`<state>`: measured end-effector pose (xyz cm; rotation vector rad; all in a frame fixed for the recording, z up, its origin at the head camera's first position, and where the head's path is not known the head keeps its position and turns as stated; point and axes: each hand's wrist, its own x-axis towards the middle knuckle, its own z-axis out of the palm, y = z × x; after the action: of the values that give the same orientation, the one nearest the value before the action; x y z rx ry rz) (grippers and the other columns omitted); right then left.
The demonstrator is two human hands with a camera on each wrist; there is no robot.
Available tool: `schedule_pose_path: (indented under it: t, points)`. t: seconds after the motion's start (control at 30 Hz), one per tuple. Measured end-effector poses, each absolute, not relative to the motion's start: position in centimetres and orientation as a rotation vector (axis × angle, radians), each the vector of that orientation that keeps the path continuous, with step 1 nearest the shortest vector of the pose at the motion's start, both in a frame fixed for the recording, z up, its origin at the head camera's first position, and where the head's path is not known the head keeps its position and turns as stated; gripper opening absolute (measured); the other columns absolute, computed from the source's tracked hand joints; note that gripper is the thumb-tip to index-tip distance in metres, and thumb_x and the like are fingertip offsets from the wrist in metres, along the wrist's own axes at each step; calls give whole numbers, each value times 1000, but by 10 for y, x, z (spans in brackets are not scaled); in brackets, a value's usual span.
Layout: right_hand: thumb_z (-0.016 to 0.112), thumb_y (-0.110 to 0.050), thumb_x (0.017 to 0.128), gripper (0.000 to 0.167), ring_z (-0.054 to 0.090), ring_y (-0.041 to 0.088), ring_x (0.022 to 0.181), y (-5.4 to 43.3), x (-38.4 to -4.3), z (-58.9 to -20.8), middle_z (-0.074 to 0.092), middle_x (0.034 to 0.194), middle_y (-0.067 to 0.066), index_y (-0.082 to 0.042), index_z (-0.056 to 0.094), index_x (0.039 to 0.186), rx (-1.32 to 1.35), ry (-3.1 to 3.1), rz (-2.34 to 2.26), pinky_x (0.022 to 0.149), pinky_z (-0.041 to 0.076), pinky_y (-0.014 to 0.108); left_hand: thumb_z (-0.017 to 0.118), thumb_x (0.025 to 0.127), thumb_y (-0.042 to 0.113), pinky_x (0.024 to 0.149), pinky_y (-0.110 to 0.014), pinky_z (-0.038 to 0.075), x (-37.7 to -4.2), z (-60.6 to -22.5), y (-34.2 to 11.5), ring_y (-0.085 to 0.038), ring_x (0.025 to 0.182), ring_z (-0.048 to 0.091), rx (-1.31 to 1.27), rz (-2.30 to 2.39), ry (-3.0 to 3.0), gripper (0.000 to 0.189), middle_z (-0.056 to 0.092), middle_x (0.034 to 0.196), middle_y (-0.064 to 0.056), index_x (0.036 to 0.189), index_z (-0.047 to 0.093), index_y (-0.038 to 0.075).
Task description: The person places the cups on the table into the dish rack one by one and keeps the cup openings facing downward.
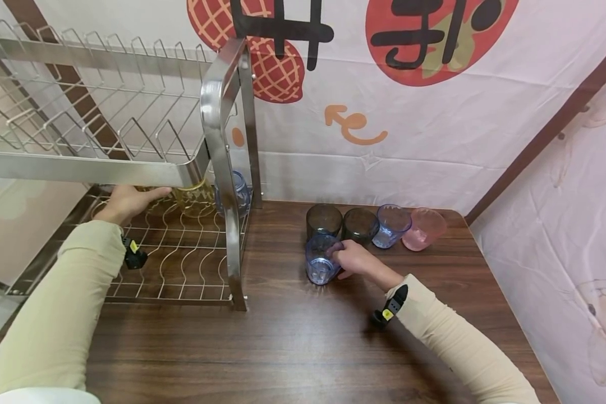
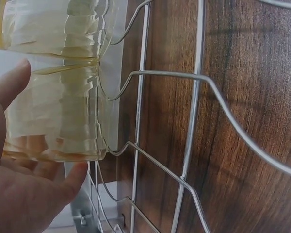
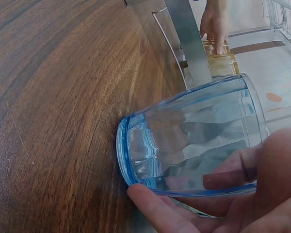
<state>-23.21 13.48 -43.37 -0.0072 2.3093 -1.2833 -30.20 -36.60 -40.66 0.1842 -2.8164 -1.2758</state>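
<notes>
On the lower wire shelf [image 1: 182, 271] of a metal dish rack, my left hand [image 1: 126, 203] holds a yellow clear glass [image 2: 53, 114], thumb on one side and fingers round the other. A second yellow glass [image 1: 196, 201] touches it, and a blue glass [image 1: 238, 193] stands at the shelf's right end. The upper tier partly hides these in the head view. Out on the wooden table, my right hand [image 1: 358, 261] grips another blue glass [image 3: 194, 141] by its side, with the thumb over the rim. That glass stands upright, its base at the tabletop.
Behind the right hand, two dark glasses [image 1: 324, 217] [image 1: 359, 225], a blue glass [image 1: 391, 227] and a pink glass [image 1: 423, 230] stand in a row near the back edge. The rack's upright post [image 1: 228, 224] rises between the hands. A printed cloth [image 1: 409, 140] hangs behind the table.
</notes>
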Motion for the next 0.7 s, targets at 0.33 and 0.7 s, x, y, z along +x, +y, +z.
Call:
schedule_pose_path:
  t: [0.33,0.7]
  points:
    - [44,-1,88,39,64,31,96,135,-230,-436,62,111,24,11,63,119,-11,2299,-1291,74,63,42,68,96,47,117,-68,18,-298,-411,-367,-57,146,16,151,-1294,-2791,99,15,159,-38,158,14,-7]
    - [43,0,88,40,62,32,101,136,-231,-436,61,116,25,12,61,121,-15,2286,-1317,76,62,43,67,98,42,119,-66,11,-299,-415,-371,-54,148,11,91,-1344,-2733,91,16,161,-35,159,17,-4]
